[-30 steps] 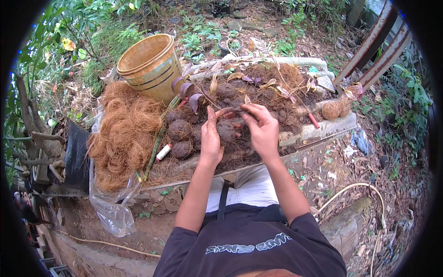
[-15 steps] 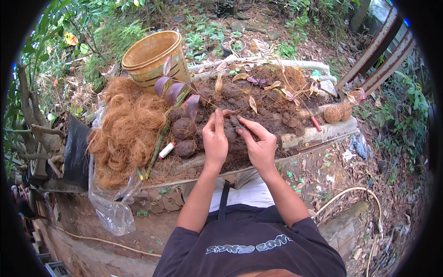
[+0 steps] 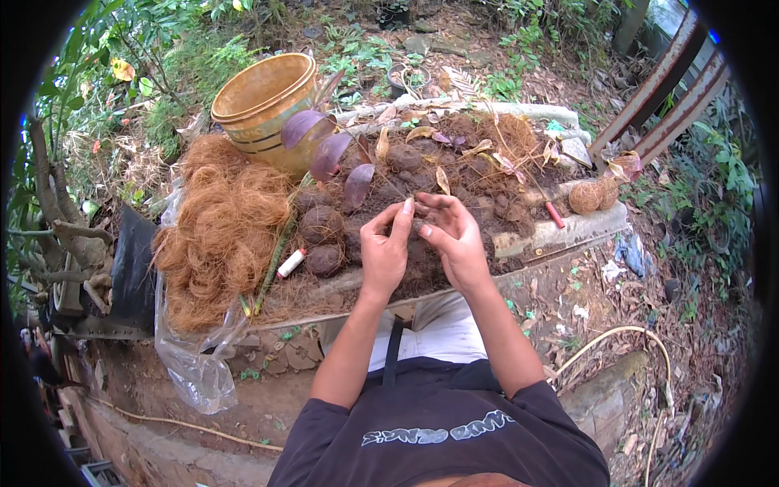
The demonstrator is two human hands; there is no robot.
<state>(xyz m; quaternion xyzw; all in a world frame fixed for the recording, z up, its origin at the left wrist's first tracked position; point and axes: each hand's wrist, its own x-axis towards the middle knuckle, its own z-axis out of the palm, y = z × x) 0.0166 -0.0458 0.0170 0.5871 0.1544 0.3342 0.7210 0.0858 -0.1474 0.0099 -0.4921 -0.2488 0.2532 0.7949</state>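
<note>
My left hand [image 3: 385, 250] is closed, thumb pressed against the fingers, over the dark soil. From it a plant cutting with broad purple leaves [image 3: 331, 157] seems to lean up and left; its stem is mostly hidden. My right hand [image 3: 459, 247] is cupped close beside it, with soiled fingers apart and nothing plain to see in them. Under both hands spreads a heap of dark soil [image 3: 418, 266]. Round fibre-wrapped soil balls [image 3: 323, 225] lie left of my left hand, near a white thread spool [image 3: 292, 263].
Brown coconut fibre [image 3: 215, 235] is piled at left on a clear plastic sheet [image 3: 191, 369]. A yellowish bucket [image 3: 272, 114] stands behind it. A red stick-like piece [image 3: 555, 215] and two fibre balls [image 3: 596, 196] lie right. Rusty metal posts [image 3: 677, 97] rise at the far right.
The purple leaves have swung to the right and turned. My right hand's fingers have spread from the dark clump they pinched. Both hands stay in about the same place.
</note>
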